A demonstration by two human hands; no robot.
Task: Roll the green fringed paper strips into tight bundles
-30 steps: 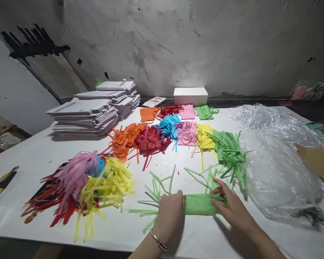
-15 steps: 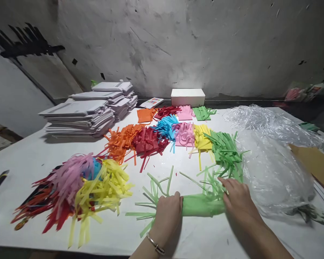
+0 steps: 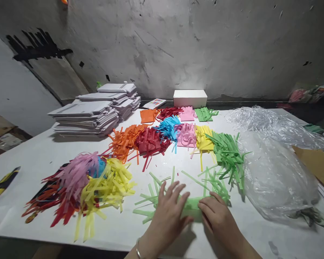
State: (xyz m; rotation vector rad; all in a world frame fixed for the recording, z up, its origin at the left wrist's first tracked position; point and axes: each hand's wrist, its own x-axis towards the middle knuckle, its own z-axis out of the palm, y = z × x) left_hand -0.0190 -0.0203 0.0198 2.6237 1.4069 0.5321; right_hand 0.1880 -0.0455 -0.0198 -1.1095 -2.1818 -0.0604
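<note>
A light-green tissue paper tassel [image 3: 192,208], fringed at both ends, lies flat on the white table in front of me. My left hand [image 3: 169,207] is spread over its left part, fingers apart and pointing away from me. On the right side, my right hand [image 3: 217,212] has its fingers together on the plain middle band, the thumb mostly hidden. Loose green strips [image 3: 217,185] fan out beyond both hands. To the left sits a heap of fringed tassels, with yellow strips [image 3: 109,183], pink strips [image 3: 75,174] and red strips [image 3: 62,212].
Behind, fringed bundles lie in rows, among them orange [image 3: 126,140], blue [image 3: 169,127] and dark green [image 3: 228,153]. A stack of white packets [image 3: 83,117] stands back left, a white box [image 3: 190,98] by the wall. Clear plastic bags [image 3: 278,180] and shiny shredded strands [image 3: 270,120] fill the right.
My left hand has let go of the left fringe and spread its fingers over the tassel. My right hand has moved left and nearer, onto the middle band. The view has shifted slightly.
</note>
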